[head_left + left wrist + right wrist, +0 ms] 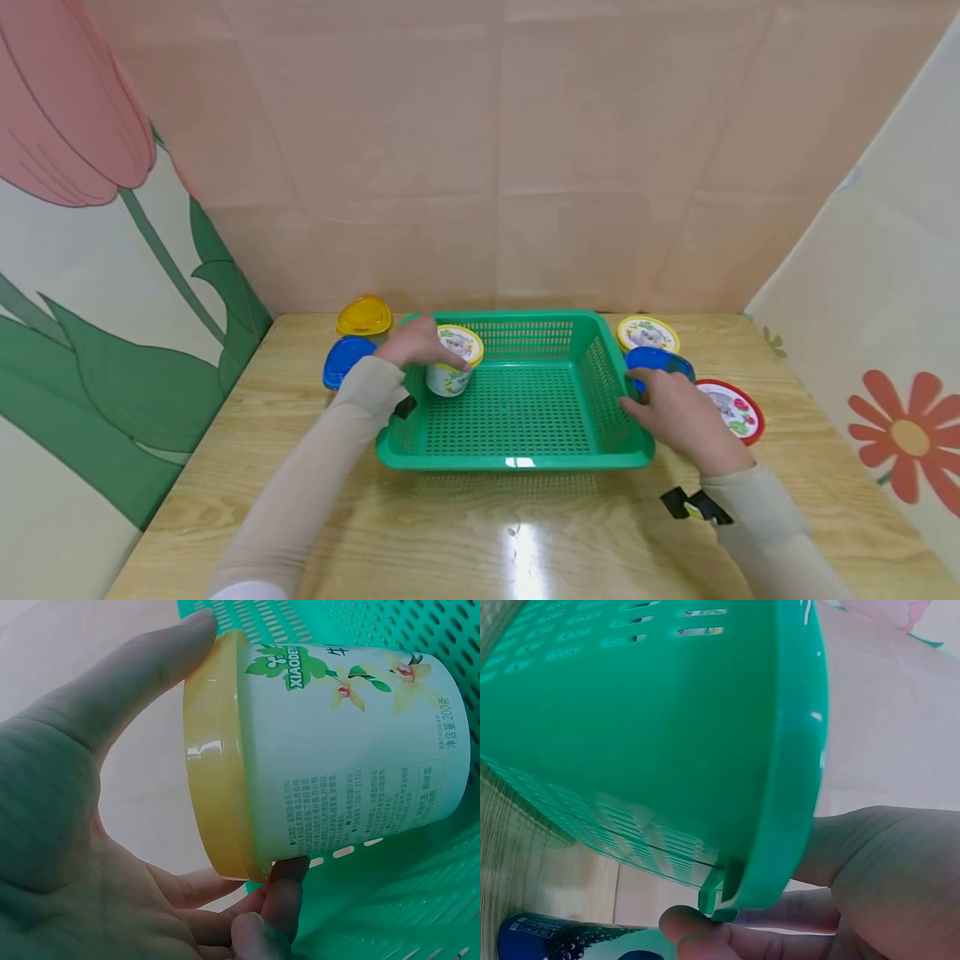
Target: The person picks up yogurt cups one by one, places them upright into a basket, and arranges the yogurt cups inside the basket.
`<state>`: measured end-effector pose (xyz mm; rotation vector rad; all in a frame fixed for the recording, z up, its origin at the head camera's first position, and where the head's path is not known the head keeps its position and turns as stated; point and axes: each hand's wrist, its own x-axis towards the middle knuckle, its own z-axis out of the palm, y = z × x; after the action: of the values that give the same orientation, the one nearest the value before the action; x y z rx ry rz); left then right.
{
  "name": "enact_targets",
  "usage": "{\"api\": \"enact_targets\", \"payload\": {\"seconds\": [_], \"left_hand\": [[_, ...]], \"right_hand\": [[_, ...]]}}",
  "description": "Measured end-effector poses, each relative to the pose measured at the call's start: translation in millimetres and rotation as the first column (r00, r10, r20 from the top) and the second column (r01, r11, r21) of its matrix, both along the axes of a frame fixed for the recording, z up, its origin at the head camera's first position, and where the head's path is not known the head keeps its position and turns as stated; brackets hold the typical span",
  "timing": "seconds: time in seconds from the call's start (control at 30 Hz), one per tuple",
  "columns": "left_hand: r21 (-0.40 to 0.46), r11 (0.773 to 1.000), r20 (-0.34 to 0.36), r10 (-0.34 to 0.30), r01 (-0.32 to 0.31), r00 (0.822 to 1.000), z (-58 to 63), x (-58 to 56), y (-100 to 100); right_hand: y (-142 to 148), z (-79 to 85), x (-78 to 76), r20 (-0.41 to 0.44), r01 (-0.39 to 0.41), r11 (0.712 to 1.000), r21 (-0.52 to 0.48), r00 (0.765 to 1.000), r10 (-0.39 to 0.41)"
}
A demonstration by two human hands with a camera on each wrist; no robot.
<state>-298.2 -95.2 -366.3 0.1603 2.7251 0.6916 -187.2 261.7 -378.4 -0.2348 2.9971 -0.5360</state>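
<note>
A white cup with a yellow lid and flower print is upright inside the green plastic basket, near its left wall. My left hand holds this cup by the lid; in the left wrist view the thumb lies on one side of the lid and the fingers on the other. At the basket's right side, my right hand grips the rim, fingers beneath it and thumb partly hidden behind it. Just beyond those fingers stands a container with a blue lid.
Left of the basket stand a yellow-lidded container and a blue-lidded one. On the right are a cup with a yellow-rimmed lid and another with a red-rimmed lid. A papered wall rises behind the wooden table.
</note>
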Motion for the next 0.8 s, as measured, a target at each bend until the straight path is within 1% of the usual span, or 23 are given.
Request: {"api": "enact_targets", "payload": {"seconds": [0.43, 0.63, 0.8], "left_hand": [[-0.057, 0.998, -0.020, -0.004, 0.003, 1.000, -4.5, -2.3, 3.3], [-0.117, 0.992, -0.037, -0.042, 0.037, 0.998, -3.4, -1.9, 2.1], [-0.194, 0.978, -0.085, -0.095, 0.077, 0.992, -1.4, -1.7, 2.7]], "right_hand": [[-0.2, -0.6, 0.1, -0.017, -0.010, 1.000, 0.000, 1.000, 0.010], [-0.3, -1.2, -0.4, -0.019, -0.012, 1.000, 0.003, 1.000, 0.012], [0.2, -0.7, 0.0, -0.016, -0.009, 1.000, 0.003, 1.000, 0.010]]}}
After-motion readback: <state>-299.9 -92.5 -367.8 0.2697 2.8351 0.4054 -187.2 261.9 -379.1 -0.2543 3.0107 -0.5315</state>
